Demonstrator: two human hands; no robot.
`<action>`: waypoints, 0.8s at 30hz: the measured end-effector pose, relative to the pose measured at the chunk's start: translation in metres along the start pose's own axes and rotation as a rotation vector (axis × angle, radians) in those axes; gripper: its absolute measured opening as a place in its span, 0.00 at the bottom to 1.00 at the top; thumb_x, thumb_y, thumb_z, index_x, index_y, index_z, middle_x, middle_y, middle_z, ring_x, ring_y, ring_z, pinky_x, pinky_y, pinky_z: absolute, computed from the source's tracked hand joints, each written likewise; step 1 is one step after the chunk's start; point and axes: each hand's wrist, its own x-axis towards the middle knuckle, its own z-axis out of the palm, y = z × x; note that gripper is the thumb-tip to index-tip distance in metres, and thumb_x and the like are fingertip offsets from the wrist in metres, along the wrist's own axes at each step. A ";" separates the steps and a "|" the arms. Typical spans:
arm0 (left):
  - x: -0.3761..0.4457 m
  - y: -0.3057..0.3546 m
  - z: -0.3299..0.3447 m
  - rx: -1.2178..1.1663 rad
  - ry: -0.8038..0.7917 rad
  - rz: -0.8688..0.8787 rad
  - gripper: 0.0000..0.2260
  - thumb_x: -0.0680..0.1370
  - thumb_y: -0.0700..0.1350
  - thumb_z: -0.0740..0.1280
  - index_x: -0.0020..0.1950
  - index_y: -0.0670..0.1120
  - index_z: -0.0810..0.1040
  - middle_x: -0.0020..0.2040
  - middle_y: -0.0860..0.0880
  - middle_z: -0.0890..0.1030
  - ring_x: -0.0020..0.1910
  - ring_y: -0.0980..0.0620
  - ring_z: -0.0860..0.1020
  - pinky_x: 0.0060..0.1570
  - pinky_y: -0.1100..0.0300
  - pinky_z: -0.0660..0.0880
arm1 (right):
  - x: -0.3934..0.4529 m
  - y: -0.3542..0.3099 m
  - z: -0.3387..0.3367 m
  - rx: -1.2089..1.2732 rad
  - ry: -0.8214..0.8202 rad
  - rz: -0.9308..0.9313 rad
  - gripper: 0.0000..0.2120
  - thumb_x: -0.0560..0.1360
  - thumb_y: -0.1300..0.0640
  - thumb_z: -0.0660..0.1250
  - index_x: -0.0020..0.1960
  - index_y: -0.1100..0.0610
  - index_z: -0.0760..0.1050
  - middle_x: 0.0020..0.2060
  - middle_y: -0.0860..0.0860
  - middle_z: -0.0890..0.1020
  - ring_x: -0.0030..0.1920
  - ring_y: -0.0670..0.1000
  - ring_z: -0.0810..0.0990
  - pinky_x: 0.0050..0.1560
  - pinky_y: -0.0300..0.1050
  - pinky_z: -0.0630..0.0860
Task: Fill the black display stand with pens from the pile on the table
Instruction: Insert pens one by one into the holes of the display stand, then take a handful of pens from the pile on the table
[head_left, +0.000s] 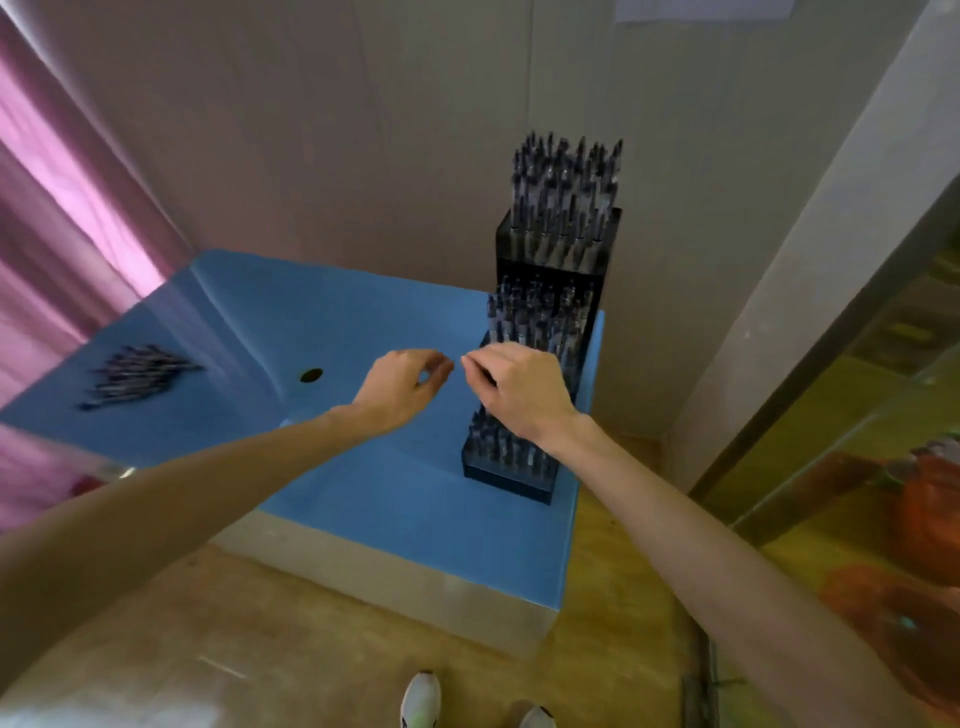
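The black stepped display stand (506, 482) stands at the right edge of the blue table (363, 483), and several dark pens are upright in all three tiers. My right hand (522, 387) hovers over the middle and front tiers with curled fingers, and a dark pen sliver shows under the fingertips. Just left of it, my left hand (402, 384) is in the air with thumb and fingers curled into a ring, and I see nothing in it. The loose pen pile (136, 376) lies far left on the table, blurred.
A round dark hole (310, 375) sits in the tabletop between the pile and my hands. A wall stands close behind the stand, and a pink curtain (62, 249) hangs at left. Orange objects (930, 512) lie on the floor at right. My shoes (422, 696) are below the table's front edge.
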 end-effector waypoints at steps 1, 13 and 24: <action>-0.001 -0.009 -0.008 0.043 0.012 -0.003 0.16 0.83 0.56 0.59 0.53 0.49 0.82 0.47 0.50 0.84 0.45 0.48 0.81 0.43 0.53 0.76 | 0.009 -0.008 0.009 0.006 -0.030 -0.008 0.15 0.84 0.51 0.61 0.47 0.55 0.83 0.42 0.48 0.86 0.43 0.51 0.83 0.35 0.47 0.78; -0.059 -0.197 -0.099 0.553 -0.351 -0.162 0.29 0.84 0.62 0.53 0.80 0.47 0.60 0.82 0.42 0.52 0.80 0.42 0.53 0.78 0.47 0.52 | 0.087 -0.101 0.155 -0.271 -0.741 0.098 0.38 0.84 0.37 0.51 0.83 0.57 0.44 0.82 0.56 0.50 0.82 0.58 0.43 0.80 0.58 0.49; -0.128 -0.395 -0.197 0.571 -0.457 -0.425 0.30 0.81 0.62 0.59 0.79 0.47 0.62 0.81 0.42 0.54 0.74 0.38 0.65 0.69 0.45 0.68 | 0.176 -0.198 0.326 -0.162 -0.922 0.290 0.40 0.82 0.42 0.62 0.82 0.60 0.46 0.81 0.59 0.54 0.81 0.62 0.47 0.78 0.58 0.52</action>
